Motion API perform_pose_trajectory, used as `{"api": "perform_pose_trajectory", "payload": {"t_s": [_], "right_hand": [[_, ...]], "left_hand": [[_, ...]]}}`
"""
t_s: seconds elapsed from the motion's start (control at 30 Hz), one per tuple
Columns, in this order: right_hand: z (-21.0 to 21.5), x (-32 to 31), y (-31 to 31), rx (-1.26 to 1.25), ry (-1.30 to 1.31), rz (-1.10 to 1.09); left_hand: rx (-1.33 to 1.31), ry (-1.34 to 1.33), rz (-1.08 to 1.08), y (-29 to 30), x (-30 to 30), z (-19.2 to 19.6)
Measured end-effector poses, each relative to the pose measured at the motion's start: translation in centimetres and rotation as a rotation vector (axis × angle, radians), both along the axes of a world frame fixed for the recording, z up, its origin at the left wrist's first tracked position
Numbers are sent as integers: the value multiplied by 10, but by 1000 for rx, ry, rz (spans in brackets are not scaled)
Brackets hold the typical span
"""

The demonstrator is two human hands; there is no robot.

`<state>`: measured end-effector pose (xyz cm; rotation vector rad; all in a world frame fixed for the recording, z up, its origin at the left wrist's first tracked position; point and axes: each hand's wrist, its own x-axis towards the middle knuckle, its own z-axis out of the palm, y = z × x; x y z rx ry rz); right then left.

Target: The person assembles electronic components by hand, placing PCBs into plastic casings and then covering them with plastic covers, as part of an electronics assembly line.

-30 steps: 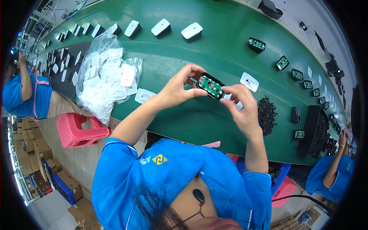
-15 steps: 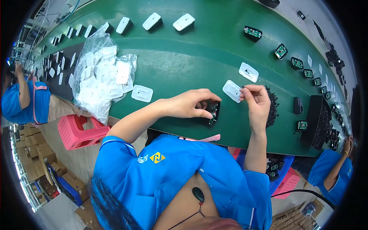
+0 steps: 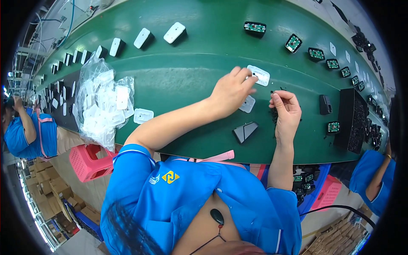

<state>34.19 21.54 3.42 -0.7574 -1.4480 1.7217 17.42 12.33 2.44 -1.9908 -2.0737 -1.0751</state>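
Observation:
My left hand reaches across the green table with its fingers apart, their tips at the edge of a white plastic cover. Partly under that hand lies a second white cover. A black wedge-shaped case rests on the table nearer to me; no circuit board shows on it from here. My right hand holds a tiny black part pinched between thumb and fingertips. Small black parts lie scattered behind this hand, which hides most of them.
A plastic bag of white covers lies at left, beside a loose cover. White-topped cases line the far left; cases with green boards curve along the far right. A black bin stands right. Co-workers sit at both ends.
My left hand has let go of the black case and moved away toward the white covers. The case, earlier showing its circuit board, now shows a plain side. My right hand keeps its pinch.

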Motion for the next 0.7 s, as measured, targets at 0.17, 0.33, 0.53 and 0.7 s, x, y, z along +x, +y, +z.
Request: {"api": "perform_pose_trajectory", "payload": {"t_s": [0.17, 0.33, 0.53, 0.7], "right_hand": [[4, -3, -2, 4, 10, -5], [2, -2, 2, 25, -53, -68], [6, -5, 20, 410, -538, -9], [14, -7, 44, 806, -879, 189]], "left_hand": [[-222, 248, 57, 51, -12, -7], [-299, 223, 21, 54, -23, -5], [-231, 142, -31, 44, -33, -6], [-267, 217, -122, 16, -61, -3]]}}
